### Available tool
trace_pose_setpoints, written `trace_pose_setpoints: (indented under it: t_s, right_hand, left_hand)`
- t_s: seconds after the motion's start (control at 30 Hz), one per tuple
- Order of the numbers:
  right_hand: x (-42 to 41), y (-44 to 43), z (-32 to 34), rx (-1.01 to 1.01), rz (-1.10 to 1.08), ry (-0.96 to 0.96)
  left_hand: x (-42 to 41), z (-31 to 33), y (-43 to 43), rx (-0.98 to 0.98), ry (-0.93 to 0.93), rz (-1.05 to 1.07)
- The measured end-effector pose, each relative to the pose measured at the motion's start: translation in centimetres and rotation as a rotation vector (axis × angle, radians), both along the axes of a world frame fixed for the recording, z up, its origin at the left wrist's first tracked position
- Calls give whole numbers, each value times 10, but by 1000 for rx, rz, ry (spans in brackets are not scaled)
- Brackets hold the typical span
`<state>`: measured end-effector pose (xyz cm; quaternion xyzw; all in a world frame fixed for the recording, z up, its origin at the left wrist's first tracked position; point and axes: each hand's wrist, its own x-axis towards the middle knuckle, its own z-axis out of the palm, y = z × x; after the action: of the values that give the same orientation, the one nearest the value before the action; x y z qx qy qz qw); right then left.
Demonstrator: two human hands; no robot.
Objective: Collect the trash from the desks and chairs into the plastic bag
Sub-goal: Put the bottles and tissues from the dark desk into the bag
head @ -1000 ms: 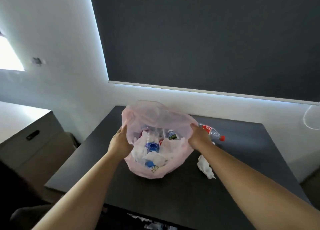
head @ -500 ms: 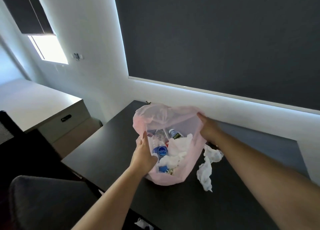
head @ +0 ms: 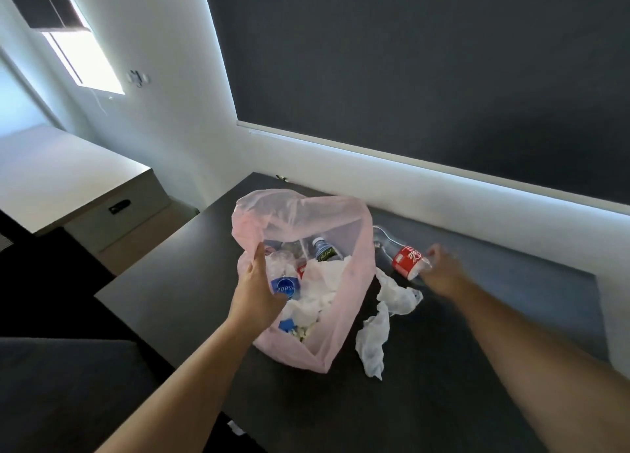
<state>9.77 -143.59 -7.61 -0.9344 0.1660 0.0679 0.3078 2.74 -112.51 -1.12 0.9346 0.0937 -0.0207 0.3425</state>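
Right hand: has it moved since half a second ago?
Yes. The right hand has let go of the translucent pink plastic bag's right rim and moved right to the red-labelled clear plastic bottle lying on the dark desk.

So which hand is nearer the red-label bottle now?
Right. The right hand is at the end of the red-label bottle, blurred, grip unclear; the left hand holds the pink bag at its opposite rim.

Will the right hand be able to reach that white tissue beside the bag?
Probably yes. The tissue lies uncovered on the desk beside the plastic bag, and the right hand is close by, at the red-label bottle.
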Motion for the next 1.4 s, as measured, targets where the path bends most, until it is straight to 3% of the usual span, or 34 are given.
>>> trace_pose_setpoints:
  t_s: [0.13,0.33,0.47,0.67,0.83,1.07,1.2,1.4]
  right_hand:
    - [-9,-13,-44,-119,-11,66]
    - [-10,-12,-52,27,-75,-52]
    - [-5,-18,7,37,-77,-387]
    - [-11,-11,157,-33,67,-791]
    - [-36,33,232,78,210,-936]
    - [-47,131,165,-150,536,-744]
    - [-44,162,104,-283,585,-623]
    - [-42,169,37,-276,628,-291]
  left_hand:
    - [9,-17,-9,28,0,65]
    - [10,-25,-14,40,11,62]
    - [8,-16,-12,31,28,28]
    - [4,4,6,42,49,-5]
    - [-3,18,15,30,76,-9]
    - [-14,22,19,-41,33,-52]
    - [-18,22,22,-28,20,-79]
    - [-24,29,20,-63,-34,-122]
